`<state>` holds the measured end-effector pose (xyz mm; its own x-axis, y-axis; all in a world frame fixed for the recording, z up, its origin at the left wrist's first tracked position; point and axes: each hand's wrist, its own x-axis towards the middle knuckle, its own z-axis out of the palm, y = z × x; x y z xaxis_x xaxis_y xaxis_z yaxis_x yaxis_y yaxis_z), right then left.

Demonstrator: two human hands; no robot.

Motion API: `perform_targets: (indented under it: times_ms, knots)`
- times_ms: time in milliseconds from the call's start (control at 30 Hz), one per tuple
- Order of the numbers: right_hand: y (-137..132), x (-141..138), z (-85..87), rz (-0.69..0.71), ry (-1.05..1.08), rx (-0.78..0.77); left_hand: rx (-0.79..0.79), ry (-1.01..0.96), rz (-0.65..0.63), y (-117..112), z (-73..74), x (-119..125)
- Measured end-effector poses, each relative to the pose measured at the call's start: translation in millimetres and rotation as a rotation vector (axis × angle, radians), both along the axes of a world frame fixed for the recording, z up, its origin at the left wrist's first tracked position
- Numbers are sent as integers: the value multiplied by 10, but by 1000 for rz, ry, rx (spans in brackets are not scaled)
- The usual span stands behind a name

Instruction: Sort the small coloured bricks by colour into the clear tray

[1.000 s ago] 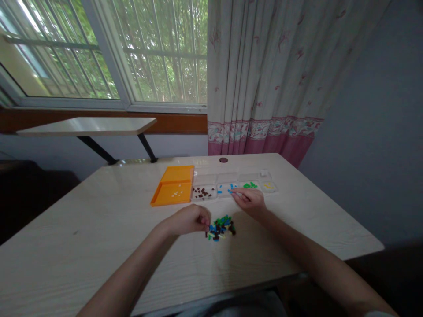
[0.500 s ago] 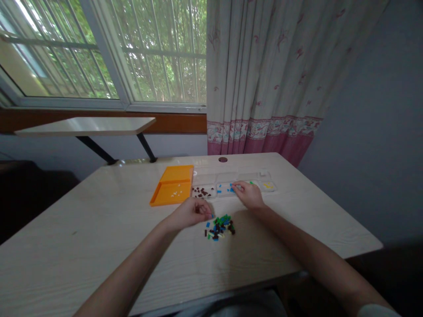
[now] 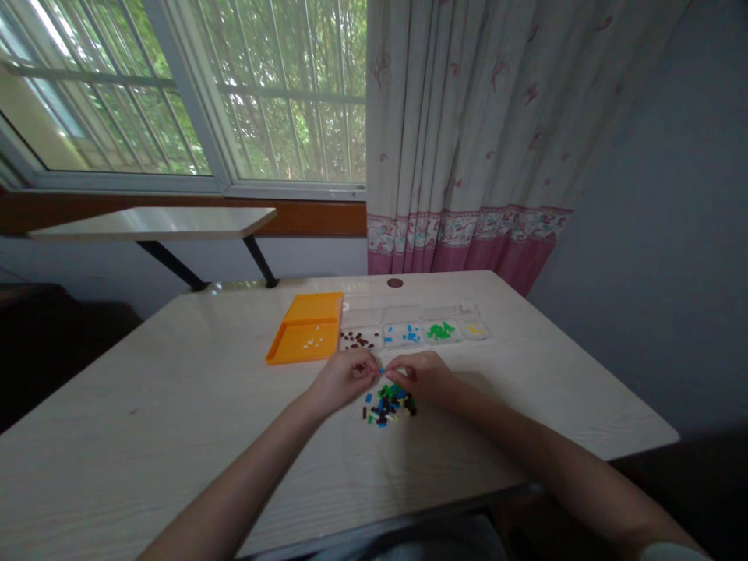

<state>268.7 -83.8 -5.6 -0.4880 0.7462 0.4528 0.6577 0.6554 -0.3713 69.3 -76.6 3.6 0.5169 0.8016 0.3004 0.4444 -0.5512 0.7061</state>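
My left hand pinches a small blue brick above the table. The fingertips of my right hand are closed on the same brick from the other side. Just below my hands lies a mixed pile of bricks in green, blue, dark brown and pale yellow. Behind them stand clear boxes of sorted pieces: dark brown pieces, blue pieces, green pieces and yellow pieces.
An orange case lies open at the left of the boxes, with several white pieces in it. The wooden table has a round cable hole at the back. A raised shelf stands back left, and a curtain hangs behind.
My right hand has come back from the blue box toward my left hand, and their fingertips now meet at the blue brick. The green pieces are uncovered. My left hand has risen slightly.
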Motion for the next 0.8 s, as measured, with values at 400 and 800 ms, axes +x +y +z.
perform_targets:
  times_ms: [400,800]
  knots:
    - [53,15,-34,-16,129,11,136,72,-40,-41,149,4]
    - [156,266,131,-171,177,537,-173,398,-207,62,54,-173]
